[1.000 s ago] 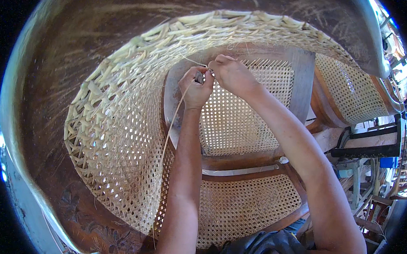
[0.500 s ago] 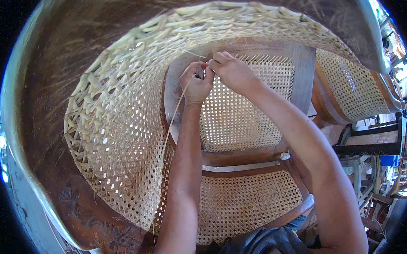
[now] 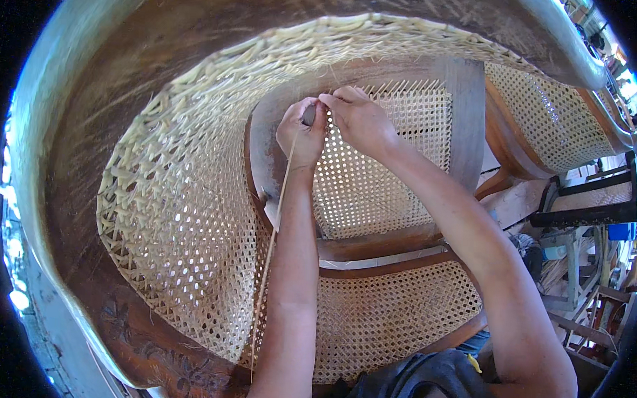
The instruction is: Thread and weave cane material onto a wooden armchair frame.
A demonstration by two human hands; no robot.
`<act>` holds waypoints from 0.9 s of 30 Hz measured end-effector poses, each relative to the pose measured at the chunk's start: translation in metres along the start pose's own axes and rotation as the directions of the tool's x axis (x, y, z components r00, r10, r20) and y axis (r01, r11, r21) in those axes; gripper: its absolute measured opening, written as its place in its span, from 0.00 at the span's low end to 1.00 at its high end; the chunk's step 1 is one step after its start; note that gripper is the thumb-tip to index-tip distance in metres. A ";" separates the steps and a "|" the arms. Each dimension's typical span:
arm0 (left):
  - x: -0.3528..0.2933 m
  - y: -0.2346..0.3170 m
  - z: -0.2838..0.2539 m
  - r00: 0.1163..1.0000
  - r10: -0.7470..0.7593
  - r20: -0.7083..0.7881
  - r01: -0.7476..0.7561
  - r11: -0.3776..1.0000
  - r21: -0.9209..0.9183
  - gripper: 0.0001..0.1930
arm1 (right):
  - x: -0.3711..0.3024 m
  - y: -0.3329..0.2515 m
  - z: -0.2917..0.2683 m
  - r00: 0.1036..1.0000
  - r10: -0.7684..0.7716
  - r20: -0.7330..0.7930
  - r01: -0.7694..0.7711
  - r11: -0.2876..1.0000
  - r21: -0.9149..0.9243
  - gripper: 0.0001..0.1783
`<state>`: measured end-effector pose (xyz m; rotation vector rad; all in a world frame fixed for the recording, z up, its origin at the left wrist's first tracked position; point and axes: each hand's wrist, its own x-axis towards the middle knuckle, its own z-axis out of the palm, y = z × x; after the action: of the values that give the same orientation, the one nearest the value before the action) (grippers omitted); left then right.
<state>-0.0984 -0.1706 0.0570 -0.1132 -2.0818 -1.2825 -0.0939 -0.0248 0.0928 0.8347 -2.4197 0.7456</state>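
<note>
My left hand [image 3: 301, 134] is closed around a small tool with a dark blunt end [image 3: 309, 115] at the upper left corner of a woven cane panel [image 3: 382, 187]. Down beside my left forearm trails a long pale cane strand [image 3: 269, 257]. My right hand [image 3: 362, 120] is closed in a pinch, its fingertips meeting those of my left at the panel's top edge; what lies in that pinch is hidden. Loose cane ends [image 3: 406, 88] stick up along the top edge. The panel sits in a worn wooden frame [image 3: 467, 127].
A large curved woven cane surface [image 3: 185, 187] with a broad brown wooden rim [image 3: 74, 162] wraps round the left and top. Below is another caned section [image 3: 392, 307]. Right of the frame are a caned piece [image 3: 546, 123] and a dark-framed stool [image 3: 588, 198].
The whole view has shifted slightly, so the frame and cane sit a little further left. Both hands stay together at the same corner, fingertips still meeting.
</note>
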 end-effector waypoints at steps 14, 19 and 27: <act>0.006 -0.001 -0.002 0.983 -0.159 0.090 0.163 0.986 -0.045 0.08 | 0.009 -0.004 0.012 0.912 0.398 -0.103 -0.354 0.888 0.291 0.19; 0.001 0.005 -0.016 0.984 -0.143 0.111 0.142 0.990 0.013 0.12 | -0.004 -0.005 0.012 0.990 0.069 -0.120 -0.056 0.992 0.113 0.21; -0.051 -0.003 -0.028 0.894 -0.435 0.109 0.420 0.725 -0.547 0.17 | -0.003 -0.017 0.013 0.998 0.056 0.006 -0.053 0.977 -0.204 0.20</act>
<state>-0.0470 -0.1811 0.0332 0.1439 -1.6896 -2.1495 -0.0844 -0.0431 0.0871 0.6956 -2.4867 0.5016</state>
